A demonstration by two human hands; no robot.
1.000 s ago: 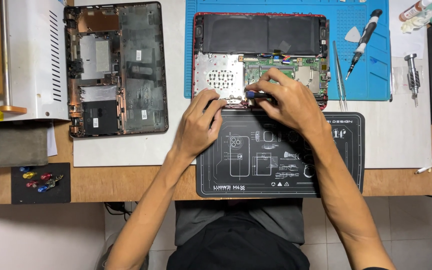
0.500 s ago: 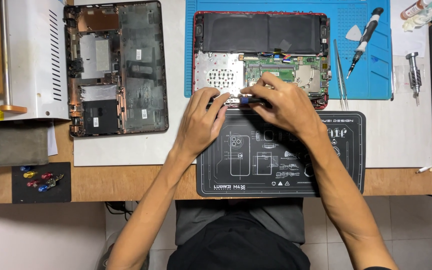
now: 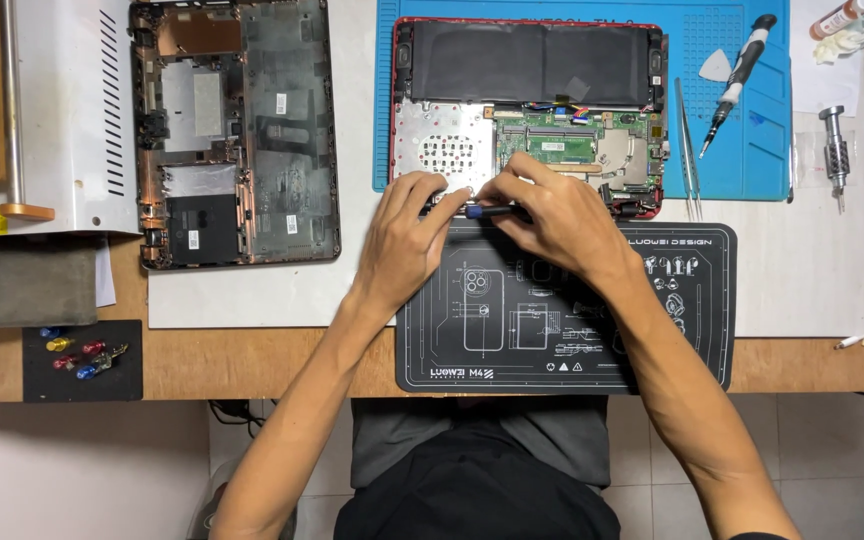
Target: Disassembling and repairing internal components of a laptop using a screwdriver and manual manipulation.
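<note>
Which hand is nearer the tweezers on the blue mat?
Right. The right hand sits just left of the tweezers; the left hand lies farther left, beyond it.

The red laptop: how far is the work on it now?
Done: the red laptop lies open, its board exposed. In hand: the right hand holds a small screwdriver at the front edge; the left hand steadies beside it. Left: no cover is back on it.

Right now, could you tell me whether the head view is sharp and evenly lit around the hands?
Head view: sharp and evenly lit; only soft shadows under the left hand and right hand; no strong glare on the opened laptop; straight edges bow slightly near the frame's borders.
</note>
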